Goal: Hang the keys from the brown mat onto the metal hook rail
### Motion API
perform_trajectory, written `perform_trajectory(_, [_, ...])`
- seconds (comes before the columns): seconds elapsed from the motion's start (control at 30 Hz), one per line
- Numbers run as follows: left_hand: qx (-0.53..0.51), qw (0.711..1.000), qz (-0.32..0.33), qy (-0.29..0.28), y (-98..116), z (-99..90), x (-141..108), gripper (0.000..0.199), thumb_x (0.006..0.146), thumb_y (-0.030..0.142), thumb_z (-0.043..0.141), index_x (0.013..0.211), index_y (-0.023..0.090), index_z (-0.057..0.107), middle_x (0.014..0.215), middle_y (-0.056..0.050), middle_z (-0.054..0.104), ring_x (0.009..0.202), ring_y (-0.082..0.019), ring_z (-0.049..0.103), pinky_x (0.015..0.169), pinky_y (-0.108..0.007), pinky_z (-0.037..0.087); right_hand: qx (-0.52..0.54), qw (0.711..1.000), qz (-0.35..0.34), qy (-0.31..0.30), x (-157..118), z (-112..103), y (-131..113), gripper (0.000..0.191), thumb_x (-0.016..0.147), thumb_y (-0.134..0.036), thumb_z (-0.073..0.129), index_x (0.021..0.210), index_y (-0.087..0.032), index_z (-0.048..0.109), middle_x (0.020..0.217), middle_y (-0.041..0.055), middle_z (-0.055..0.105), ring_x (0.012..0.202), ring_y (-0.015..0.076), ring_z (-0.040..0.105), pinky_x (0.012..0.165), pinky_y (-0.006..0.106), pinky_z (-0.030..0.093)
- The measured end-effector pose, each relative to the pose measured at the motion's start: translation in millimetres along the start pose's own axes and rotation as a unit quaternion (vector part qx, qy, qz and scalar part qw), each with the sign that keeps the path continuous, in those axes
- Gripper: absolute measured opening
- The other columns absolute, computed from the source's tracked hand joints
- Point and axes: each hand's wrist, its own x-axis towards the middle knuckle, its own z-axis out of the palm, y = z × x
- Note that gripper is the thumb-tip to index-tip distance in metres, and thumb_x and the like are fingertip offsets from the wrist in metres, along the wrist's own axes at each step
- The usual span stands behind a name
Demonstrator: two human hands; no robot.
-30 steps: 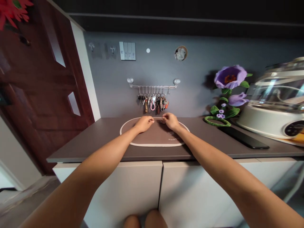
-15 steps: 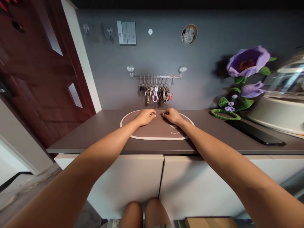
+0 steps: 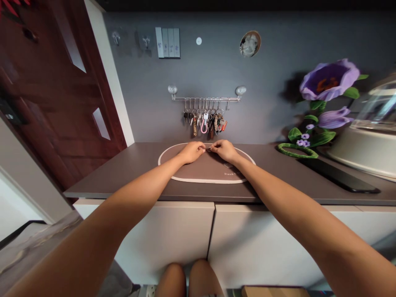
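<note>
Over the brown oval mat with a pale rim, my two hands almost meet. My right hand pinches a small metal ring between thumb and fingertips. Close beside it on the left, my left hand has its fingers curled in, the tips near the ring; whether they hold anything is too small to tell. Behind both hands, several keys and key fobs hang from a clear hook rail on the grey wall.
On the right of the counter lie a black phone and a purple fabric flower with green leaves. A white domed appliance stands at the far right. Red-brown door at left; white cabinet doors below the counter.
My hands have come closer together, the right one moving the small ring toward my left fingertips. The whole view has shifted slightly.
</note>
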Motion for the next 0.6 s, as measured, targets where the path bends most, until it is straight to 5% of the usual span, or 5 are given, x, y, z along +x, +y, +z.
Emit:
perform_trajectory(0.23, [-0.062,0.997,-0.023,0.038,6.5,-2.8,-0.5,0.018,0.076,0.024,0.049,0.081,0.013,0.062,0.080,-0.005,0.065,0.071,-0.013,0.056,0.068,-0.023,0.042,0.164,0.986,-0.003,-0.008,-0.6,4.6,-3.5,0.023,0.063,-0.034,0.062,0.072,-0.014,0.064,0.065,0.0004,0.062,0.056,0.0081,0.050,0.054,0.020,0.038])
perform_trajectory(0.6, [-0.265,0.960,-0.054,0.072,10.6,-4.3,1.8,0.013,0.075,0.024,0.049,0.075,0.012,0.055,0.065,0.000,0.057,0.059,-0.008,0.049,0.060,-0.021,0.040,0.378,0.925,-0.009,-0.045,-4.6,0.1,-13.3,0.029,0.059,-0.037,0.067,0.075,-0.014,0.063,0.068,0.0013,0.063,0.057,0.0070,0.051,0.059,0.022,0.042])
